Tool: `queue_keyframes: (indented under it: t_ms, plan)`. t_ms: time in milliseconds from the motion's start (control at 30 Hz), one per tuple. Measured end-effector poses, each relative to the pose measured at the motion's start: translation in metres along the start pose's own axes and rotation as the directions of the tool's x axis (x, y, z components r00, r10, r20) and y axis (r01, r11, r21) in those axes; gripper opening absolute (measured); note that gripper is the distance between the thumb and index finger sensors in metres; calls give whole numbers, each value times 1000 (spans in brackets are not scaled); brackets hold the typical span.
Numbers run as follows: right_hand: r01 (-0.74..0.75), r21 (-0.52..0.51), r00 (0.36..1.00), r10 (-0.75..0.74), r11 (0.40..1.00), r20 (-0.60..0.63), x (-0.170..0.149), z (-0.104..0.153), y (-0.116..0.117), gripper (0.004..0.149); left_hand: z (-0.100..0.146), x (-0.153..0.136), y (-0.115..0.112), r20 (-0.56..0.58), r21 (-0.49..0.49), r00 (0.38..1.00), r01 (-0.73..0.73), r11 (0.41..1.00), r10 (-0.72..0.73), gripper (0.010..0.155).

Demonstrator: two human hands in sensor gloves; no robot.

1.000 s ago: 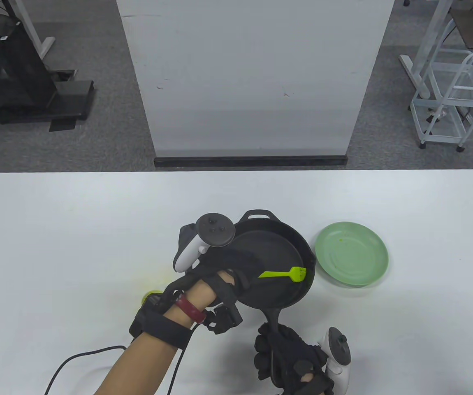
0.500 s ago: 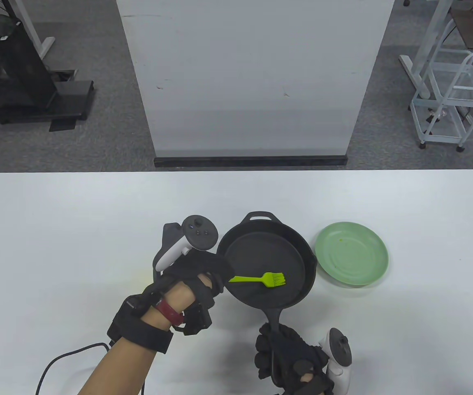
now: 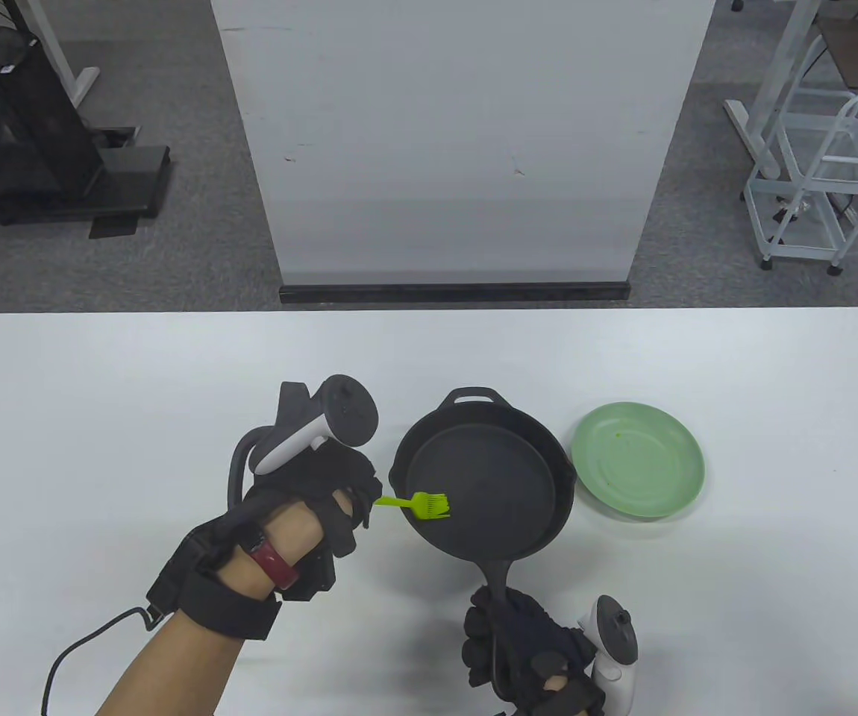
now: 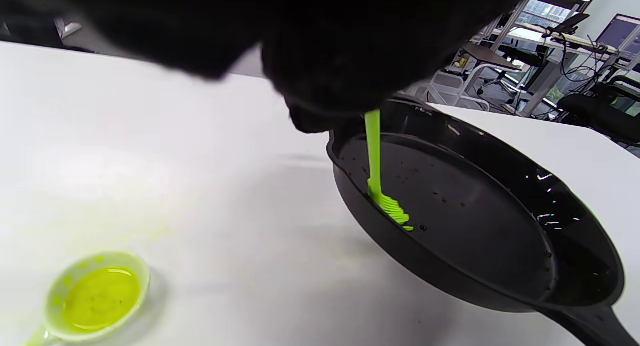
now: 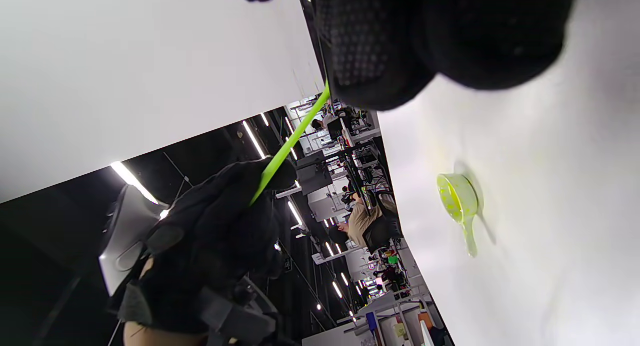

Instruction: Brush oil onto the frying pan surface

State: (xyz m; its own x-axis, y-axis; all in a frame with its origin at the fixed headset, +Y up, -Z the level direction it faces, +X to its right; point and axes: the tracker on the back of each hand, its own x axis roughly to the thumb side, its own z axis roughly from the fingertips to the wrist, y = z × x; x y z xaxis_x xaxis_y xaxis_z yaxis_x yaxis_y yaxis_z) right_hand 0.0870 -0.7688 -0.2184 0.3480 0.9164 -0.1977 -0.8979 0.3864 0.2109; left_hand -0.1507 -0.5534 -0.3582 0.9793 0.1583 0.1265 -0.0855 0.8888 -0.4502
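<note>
Brush point(image 3: 421, 505) pinched by left hand point(image 3: 317, 485) at pan's point(image 3: 485, 485) 9 o'clock rim; handle gripped by right hand point(image 3: 526, 649).
An oil cup point(image 4: 95, 296), unseen from above, is shown on the counter point(image 3: 101, 388) only by wrist views.

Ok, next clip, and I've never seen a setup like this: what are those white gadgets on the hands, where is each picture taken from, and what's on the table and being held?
These are a person's two hands in black sensor gloves. The white gadgets are trackers strapped to the backs of the hands; the fingers don't hold them. One camera looks down at the table, and one sits on each wrist, so those pictures are tilted.

The left hand pinches a green brush, whose bristles touch the inside of a black frying pan near its left rim. The right hand grips the pan's handle. The pan looks tilted in the left wrist picture.

A green plate lies right of the pan. A small cup of yellow-green oil stands to the pan's left.
</note>
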Motion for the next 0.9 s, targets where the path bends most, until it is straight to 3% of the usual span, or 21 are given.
queue_keyframes:
  t_ms: [200,400,900]
  plan:
    - [-5,2,1000,5,1000,-7,0,0,1,57,18,11,16,48,38,999,-6,999,4,48]
    - [-24,24,1000,24,999,5,1,-1,4,57,8,23,0,41,-1,997,73,997,-73,48]
    - [-27,24,1000,27,999,5,1,-1,3,58,-15,48,-25,201,-111,963,-162,980,182,50]
